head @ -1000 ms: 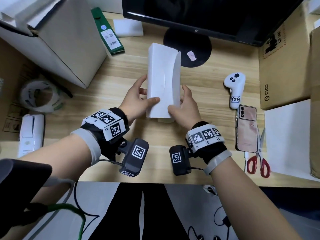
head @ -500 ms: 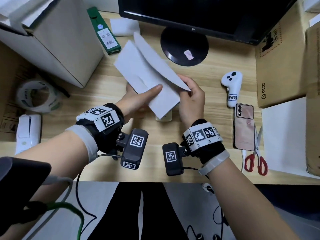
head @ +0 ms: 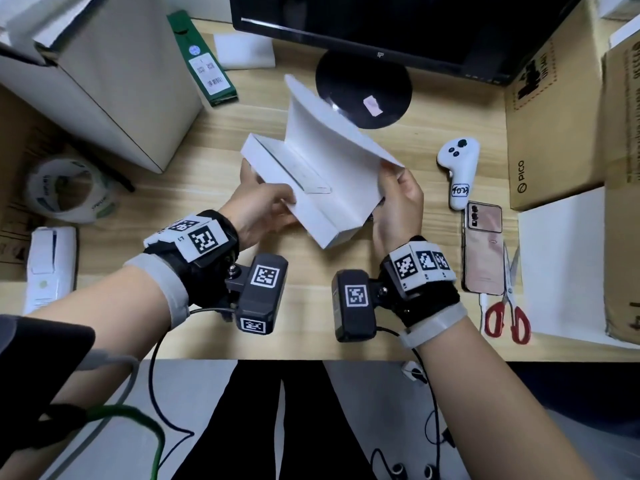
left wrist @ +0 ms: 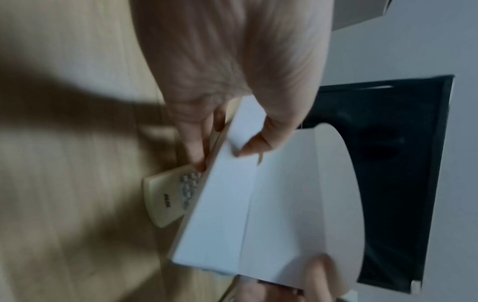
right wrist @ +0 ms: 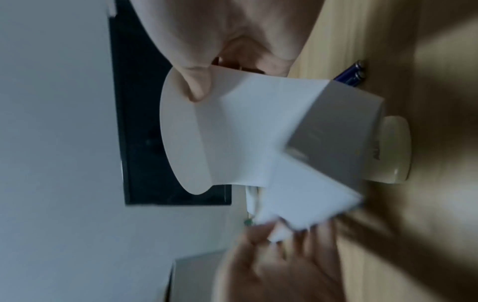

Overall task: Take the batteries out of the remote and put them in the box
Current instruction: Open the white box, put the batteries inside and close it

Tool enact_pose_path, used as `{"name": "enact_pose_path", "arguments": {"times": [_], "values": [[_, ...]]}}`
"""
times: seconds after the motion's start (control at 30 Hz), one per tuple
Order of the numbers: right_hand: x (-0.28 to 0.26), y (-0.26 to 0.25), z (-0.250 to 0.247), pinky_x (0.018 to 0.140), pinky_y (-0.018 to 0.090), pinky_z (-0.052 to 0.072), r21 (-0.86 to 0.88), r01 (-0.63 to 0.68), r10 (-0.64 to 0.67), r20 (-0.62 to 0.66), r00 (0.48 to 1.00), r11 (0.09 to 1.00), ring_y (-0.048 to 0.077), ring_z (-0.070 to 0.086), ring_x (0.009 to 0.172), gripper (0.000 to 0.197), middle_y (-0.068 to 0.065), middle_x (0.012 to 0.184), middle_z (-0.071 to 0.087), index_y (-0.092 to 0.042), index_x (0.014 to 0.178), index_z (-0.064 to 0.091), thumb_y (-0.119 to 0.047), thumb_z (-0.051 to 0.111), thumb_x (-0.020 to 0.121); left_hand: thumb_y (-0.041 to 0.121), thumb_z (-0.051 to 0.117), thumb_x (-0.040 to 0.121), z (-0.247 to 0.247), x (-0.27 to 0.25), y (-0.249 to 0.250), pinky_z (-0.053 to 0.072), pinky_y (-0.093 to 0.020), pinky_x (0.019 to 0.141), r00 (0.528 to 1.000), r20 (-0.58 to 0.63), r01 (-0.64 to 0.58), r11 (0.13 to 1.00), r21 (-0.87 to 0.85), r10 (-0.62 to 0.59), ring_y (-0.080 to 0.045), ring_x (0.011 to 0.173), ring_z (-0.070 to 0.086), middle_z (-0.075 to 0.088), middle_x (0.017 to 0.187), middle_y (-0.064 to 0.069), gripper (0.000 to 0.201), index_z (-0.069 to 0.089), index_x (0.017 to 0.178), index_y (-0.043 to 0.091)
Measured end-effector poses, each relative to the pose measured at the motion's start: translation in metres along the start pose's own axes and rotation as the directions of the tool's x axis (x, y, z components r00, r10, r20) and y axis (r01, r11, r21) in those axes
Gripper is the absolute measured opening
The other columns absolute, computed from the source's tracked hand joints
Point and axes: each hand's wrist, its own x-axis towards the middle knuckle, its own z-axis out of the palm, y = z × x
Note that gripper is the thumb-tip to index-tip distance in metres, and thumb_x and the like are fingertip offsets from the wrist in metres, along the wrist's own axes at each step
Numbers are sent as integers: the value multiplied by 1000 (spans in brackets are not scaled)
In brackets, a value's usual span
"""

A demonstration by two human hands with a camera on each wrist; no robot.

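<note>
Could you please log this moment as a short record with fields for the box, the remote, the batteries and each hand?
box: white box, lid flap swung open, held above the desk
left hand: left hand grips the box's near left edge
right hand: right hand pinches the flap's edge, holding it open
remote: cream remote lies on the desk under the box
batteries: two blue batteries lie on the desk beside the box, not yet inside
nearby: white controller, phone, red scissors at right
</note>
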Motion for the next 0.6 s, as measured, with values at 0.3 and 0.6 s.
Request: {"name": "enact_pose_path", "arguments": {"times": [0.3, 0.6], "values": [[4, -6, -4, 95, 39, 46, 56, -14, 15, -26, 1000, 998, 23, 60, 96, 15, 7, 96, 67, -20, 82, 68, -19, 55, 90, 19, 63, 62, -14, 7, -3, 53, -32, 81, 959, -241, -85, 960, 267, 152, -19, 121, 52, 35, 145, -1, 92, 27, 146, 32], [4, -11, -8, 103, 42, 42, 69, -69, 69, 8, 998, 995, 22, 61, 101, 13, 2, 96, 68, -20, 89, 65, -20, 53, 91, 50, 55, 85, -22, 15, -1, 48, -37, 87, 896, -346, -140, 916, 377, 279, -23, 92, 57, 61, 101, -7, 41, 56, 100, 12]]}}
